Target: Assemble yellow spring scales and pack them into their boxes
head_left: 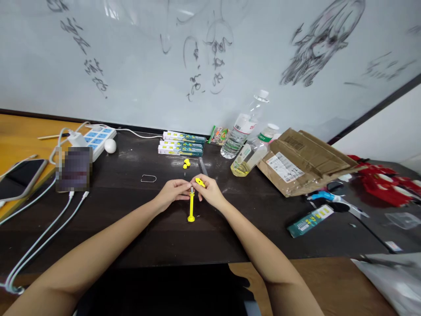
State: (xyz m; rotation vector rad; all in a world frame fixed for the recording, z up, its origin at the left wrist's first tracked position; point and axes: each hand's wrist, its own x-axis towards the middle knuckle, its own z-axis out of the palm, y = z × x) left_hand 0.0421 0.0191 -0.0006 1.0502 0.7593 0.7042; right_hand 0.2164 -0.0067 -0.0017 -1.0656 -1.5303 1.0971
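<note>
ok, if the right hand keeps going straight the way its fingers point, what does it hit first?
The right hand points left and slightly away, pinching a small yellow piece. First in line are the metal tip of the upright yellow tool, then the left hand. Depth is unclear; they already look nearly touching.
</note>
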